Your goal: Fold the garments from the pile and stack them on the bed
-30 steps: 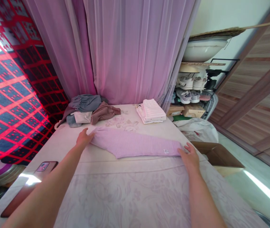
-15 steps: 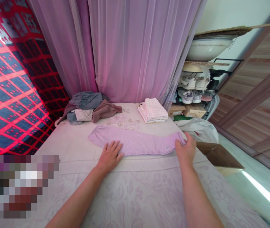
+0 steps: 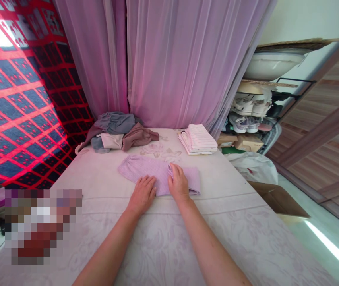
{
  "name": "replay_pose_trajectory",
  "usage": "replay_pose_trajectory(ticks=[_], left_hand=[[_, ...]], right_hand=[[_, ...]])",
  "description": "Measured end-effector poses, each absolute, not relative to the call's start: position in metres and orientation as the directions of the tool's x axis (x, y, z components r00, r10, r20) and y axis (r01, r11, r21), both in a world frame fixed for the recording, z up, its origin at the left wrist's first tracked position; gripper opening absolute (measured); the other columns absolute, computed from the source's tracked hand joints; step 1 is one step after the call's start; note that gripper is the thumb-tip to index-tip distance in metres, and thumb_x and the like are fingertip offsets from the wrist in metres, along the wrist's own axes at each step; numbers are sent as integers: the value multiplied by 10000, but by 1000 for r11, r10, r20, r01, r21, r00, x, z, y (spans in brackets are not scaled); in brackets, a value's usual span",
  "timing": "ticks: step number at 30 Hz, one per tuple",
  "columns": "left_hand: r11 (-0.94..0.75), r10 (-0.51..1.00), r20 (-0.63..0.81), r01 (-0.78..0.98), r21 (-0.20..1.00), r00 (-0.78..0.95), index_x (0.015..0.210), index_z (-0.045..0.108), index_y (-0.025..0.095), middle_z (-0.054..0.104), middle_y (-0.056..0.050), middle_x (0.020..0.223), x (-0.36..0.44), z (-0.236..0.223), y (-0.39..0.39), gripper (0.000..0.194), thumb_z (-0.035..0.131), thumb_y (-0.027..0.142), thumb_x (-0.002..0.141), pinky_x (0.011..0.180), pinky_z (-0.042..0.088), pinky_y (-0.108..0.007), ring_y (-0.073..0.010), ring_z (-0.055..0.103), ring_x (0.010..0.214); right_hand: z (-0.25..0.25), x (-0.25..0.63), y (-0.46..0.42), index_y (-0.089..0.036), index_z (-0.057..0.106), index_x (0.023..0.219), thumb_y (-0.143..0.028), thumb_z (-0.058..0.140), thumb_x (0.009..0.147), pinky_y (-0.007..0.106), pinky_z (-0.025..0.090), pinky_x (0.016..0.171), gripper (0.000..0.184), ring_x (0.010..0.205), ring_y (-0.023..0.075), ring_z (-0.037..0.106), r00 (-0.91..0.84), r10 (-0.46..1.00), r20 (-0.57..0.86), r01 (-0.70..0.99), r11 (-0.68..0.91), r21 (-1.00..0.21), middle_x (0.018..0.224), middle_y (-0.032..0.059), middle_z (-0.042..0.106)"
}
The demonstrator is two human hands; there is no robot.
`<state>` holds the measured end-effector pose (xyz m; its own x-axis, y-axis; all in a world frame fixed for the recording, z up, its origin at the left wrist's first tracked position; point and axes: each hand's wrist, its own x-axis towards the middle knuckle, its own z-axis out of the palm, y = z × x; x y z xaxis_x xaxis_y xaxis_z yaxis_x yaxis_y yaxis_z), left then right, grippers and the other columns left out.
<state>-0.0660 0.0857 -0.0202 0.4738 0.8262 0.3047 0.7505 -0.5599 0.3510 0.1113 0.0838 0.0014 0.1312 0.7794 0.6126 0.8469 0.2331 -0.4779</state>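
A lilac ribbed garment lies across the bed, its right part folded over toward the left. My left hand rests flat on its near edge, fingers stretched out and holding nothing. Just to the right, my right hand grips the turned-over end, with the fingers curled over the cloth. Part of that end is hidden under the hand. Beyond the garment, a neat stack of folded pink and white clothes sits on the right. A loose heap of grey, brown and white clothes lies on the left.
A purple curtain hangs along the bed's far edge, and a red and dark checked cloth on the left. To the right stand a rack with shoes, a white plastic bag and a cardboard box.
My right hand has carried the garment's right end leftward, doubling it over near my left hand. The left hand stays on the cloth. The view has shifted slightly.
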Motion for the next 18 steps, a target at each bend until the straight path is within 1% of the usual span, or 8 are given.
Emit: replay_pose_trajectory(ticks=[5,8,13,18], left_hand=[[-561,827,302,734,383,475,1339,488,217,558,-74,1348,-66,-20,85,434,398,284,919,1121,249,-517,-263,412,1316],[-554,832,294,732,396,471,1329,499,228,561,-66,1345,-65,-18,85,429,413,285,913,1121,249,-511,-269,418,1310],[-557,831,286,726,404,478,1335,494,235,560,-60,1346,-66,-15,84,433,424,288,911,1116,252,-516,-274,415,1310],[-554,833,268,728,404,484,1337,494,237,547,-56,1362,-66,-12,84,434,434,287,911,1111,254,-524,-279,407,1315]], right_hand=[[-12,112,75,-185,482,1320,-114,446,790,379,483,890,536,1018,233,579,64,842,536,874,212,-438,1130,119,617],[-13,112,74,-186,481,1318,-114,443,798,361,486,847,526,948,229,597,66,860,505,885,183,-428,1059,107,647],[-10,105,79,-169,495,1300,-142,460,821,339,473,825,481,911,227,608,69,886,458,888,155,-433,1008,96,677],[-2,99,87,-178,525,1272,-151,435,844,339,464,821,439,891,224,613,148,858,492,875,118,-469,1018,84,695]])
